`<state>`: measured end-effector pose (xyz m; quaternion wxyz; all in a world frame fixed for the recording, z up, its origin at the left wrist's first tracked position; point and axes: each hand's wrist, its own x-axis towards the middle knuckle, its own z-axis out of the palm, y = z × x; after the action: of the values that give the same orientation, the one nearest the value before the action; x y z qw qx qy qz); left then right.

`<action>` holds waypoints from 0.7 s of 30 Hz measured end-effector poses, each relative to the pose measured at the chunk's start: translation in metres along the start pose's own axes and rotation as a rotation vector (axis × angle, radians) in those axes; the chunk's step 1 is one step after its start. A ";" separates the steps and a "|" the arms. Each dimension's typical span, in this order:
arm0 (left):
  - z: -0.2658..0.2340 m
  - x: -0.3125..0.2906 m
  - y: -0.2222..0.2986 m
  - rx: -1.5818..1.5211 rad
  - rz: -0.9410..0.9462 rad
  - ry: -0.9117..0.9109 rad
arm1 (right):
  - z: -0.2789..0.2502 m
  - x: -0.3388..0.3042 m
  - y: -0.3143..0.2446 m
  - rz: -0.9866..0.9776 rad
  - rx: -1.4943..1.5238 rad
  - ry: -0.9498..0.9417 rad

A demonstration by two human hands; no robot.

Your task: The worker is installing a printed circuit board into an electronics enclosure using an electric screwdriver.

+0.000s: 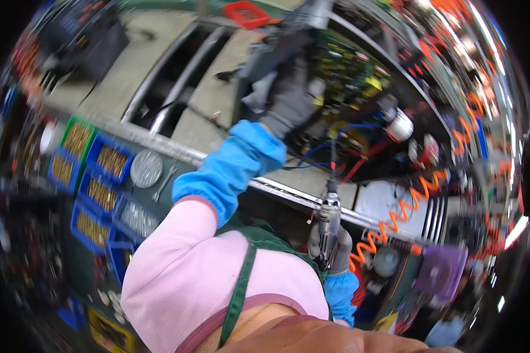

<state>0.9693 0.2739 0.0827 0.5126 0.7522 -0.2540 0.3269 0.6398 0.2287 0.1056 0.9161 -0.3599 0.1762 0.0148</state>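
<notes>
My right hand [341,252], in a grey glove with a blue sleeve cover, is wrapped round a silver-and-black power screwdriver [330,217]. The tool's long thin bit points away from me, toward an open dark housing [359,154] with circuitry, blue and red wires inside. My left hand [291,103], gloved the same way, reaches out to the near-left part of that housing, against a black panel [277,50]. Motion smears its fingers, so their grip is hidden from me. A pale patch shows beside this hand, too blurred to name.
Blue bins [103,194] of brass-coloured and silver fasteners stand at left, beside a round clear dish [146,168] and a wrench [165,184]. A metal rail [176,148] edges the roller line. An orange coiled hose [394,220] hangs at right, near a purple tray [441,270].
</notes>
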 end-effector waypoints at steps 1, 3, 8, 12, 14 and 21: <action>-0.008 -0.008 0.004 -0.085 -0.051 -0.078 | -0.007 -0.002 0.003 0.041 0.029 -0.019; -0.028 -0.033 0.009 -0.136 -0.036 -0.200 | -0.024 -0.005 0.014 0.079 0.028 -0.029; -0.117 -0.075 -0.013 -0.304 -0.156 -0.446 | -0.025 0.010 0.022 0.213 -0.028 -0.114; -0.227 -0.092 -0.052 -0.135 -0.341 -0.226 | -0.015 0.022 0.024 0.332 -0.259 -0.162; -0.285 -0.100 -0.066 0.187 -0.519 -0.119 | -0.017 0.024 0.025 0.391 -0.425 -0.137; -0.460 -0.161 -0.112 1.355 -0.787 0.175 | -0.005 0.015 0.025 0.386 -0.644 -0.083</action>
<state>0.8374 0.7517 0.0142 0.0386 0.9069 0.3269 0.2630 0.6485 0.2428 0.0808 0.7425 -0.5888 0.1899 0.2566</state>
